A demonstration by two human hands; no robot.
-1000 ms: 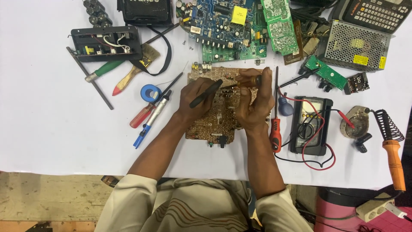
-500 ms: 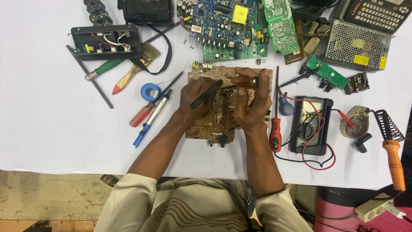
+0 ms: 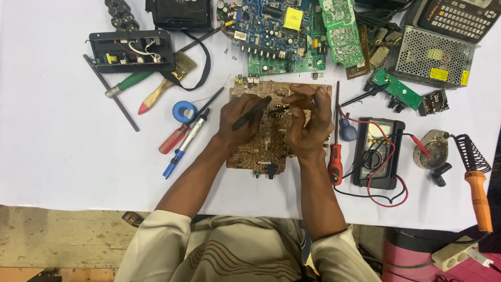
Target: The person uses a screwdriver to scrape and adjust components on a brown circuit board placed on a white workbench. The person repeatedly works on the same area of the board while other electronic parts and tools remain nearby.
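Left hand (image 3: 241,119) grips a dark tool (image 3: 251,113) over the board (image 3: 255,151); right hand (image 3: 309,122) pinches something small there. Steady both wrists on the board.

brown circuit board (image 3: 261,151), white table (image 3: 62,156), blue tape roll (image 3: 185,111)

Left hand (image 3: 241,116) fingers curled closed, right hand (image 3: 308,122) fingertips pinched, forearms converging

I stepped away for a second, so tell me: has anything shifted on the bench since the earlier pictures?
Hardly anything. The right hand drew its fingers in slightly over the brown circuit board. The left hand keeps the black tool on the board. Screwdrivers, multimeter and soldering iron lie unchanged.
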